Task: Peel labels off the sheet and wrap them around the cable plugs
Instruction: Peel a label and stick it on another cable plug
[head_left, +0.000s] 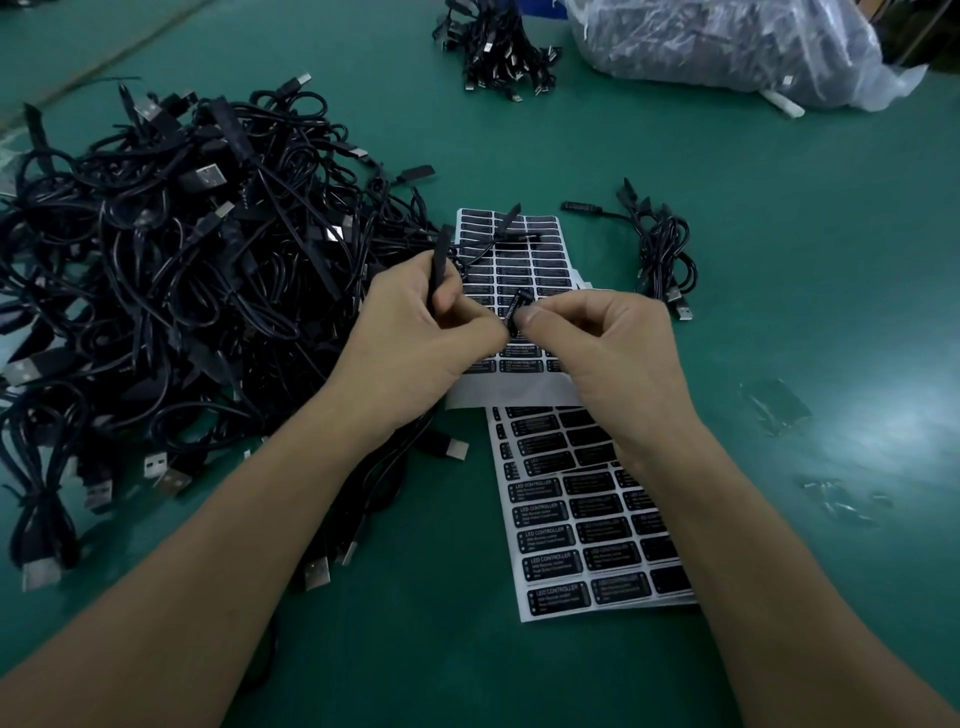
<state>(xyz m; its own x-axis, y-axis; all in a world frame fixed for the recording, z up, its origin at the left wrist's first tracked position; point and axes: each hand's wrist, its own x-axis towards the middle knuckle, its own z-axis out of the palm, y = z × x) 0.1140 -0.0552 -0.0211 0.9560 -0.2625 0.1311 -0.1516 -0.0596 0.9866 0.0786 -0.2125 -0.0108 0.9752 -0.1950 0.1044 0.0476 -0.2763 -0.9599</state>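
Label (515, 312): off its backing, pinched at the right hand's (613, 353) thumb and forefinger tips, above the upper sheet (545, 260). Plug (440, 265): upright, the left hand's (415, 332) fingers curled round it, not yet wrapped. Judged early in the task: the lower sheet (587, 519) looks nearly full and the large cable pile (182, 291) on the left awaits. 1 cable (662, 254) lies apart on the right; whether it is labelled cannot be told.

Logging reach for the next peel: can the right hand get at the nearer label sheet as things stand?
Probably yes: the nearer label sheet lies under the wrist of the right hand, no cable across it. That hand pinches a label, so it must finish first.
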